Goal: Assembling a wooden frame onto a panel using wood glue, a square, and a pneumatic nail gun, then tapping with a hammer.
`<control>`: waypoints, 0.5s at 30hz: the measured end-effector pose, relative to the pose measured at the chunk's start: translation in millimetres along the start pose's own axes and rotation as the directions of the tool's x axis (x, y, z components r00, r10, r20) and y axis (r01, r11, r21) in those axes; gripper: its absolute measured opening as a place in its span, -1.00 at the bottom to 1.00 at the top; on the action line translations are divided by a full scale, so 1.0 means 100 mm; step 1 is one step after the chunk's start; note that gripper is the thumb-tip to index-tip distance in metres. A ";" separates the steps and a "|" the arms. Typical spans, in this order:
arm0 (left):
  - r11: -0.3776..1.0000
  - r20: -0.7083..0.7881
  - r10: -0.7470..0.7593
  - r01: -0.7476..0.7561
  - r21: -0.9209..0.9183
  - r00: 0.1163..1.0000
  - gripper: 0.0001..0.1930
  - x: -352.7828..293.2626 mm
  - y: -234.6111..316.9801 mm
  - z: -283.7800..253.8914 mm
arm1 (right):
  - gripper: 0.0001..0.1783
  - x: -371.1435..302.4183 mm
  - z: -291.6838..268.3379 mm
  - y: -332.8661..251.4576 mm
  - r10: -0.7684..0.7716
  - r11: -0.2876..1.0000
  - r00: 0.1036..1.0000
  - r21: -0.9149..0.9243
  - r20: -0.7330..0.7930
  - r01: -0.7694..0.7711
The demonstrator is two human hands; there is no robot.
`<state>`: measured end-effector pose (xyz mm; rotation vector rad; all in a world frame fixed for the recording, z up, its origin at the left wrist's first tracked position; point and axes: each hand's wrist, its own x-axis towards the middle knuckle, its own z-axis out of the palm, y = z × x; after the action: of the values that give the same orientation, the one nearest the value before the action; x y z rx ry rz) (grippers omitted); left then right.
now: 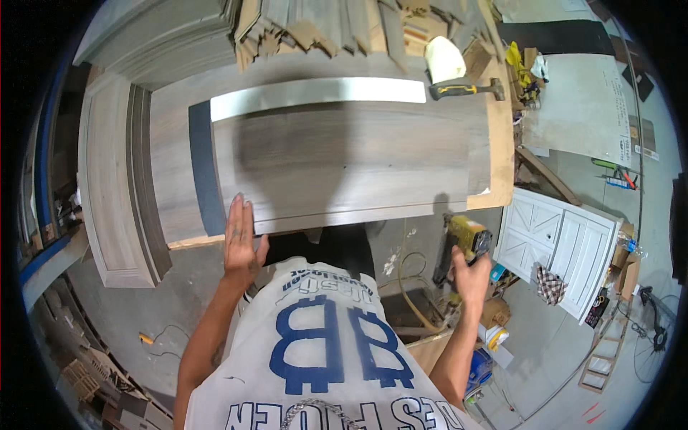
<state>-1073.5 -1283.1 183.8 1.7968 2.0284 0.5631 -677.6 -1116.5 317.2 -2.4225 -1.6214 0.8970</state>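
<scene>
A grey-brown wood-grain panel (401, 154) lies flat on the workbench in front of me. At its near left corner my left hand (242, 240) rests with fingers stretched out and thumb apart, holding nothing. My right hand (471, 278) is wrapped round the handle of a yellow and black nail gun (467, 235), at the panel's near right corner. Whether the gun's nose touches the panel I cannot tell. A dark blue-grey strip (203, 168) runs along the panel's left end, and a pale strip (315, 97) along its far edge.
A hammer (466, 89) lies at the far right beside a whitish rounded object (444, 59). Wood offcuts (308, 25) crowd the back. Framed wooden pieces (115, 193) stand at left. On the right are a white door panel (552, 240) and a hose (405, 287).
</scene>
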 end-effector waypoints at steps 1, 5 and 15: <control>0.988 -0.061 -0.132 0.126 -0.091 0.989 -0.20 -0.03 0.08 0.06 | -0.61 0.28 -0.08 0.18 -0.141 0.989 0.988 -0.050 -0.054 0.139; 0.868 -0.137 -0.482 0.452 -0.204 0.865 -0.27 0.08 0.49 0.06 | -0.56 1.28 -0.40 0.01 -0.272 0.929 0.941 -0.308 -0.201 0.203; 0.479 -0.300 -0.872 0.800 -0.360 0.387 -0.40 0.21 0.64 0.33 | -0.35 2.36 0.24 0.08 -0.751 0.616 0.628 -0.560 -0.203 0.554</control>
<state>-1004.1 -1253.7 189.0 0.3047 2.7313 0.7919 -621.0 -920.0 195.9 -1.6952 -2.4425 -0.1570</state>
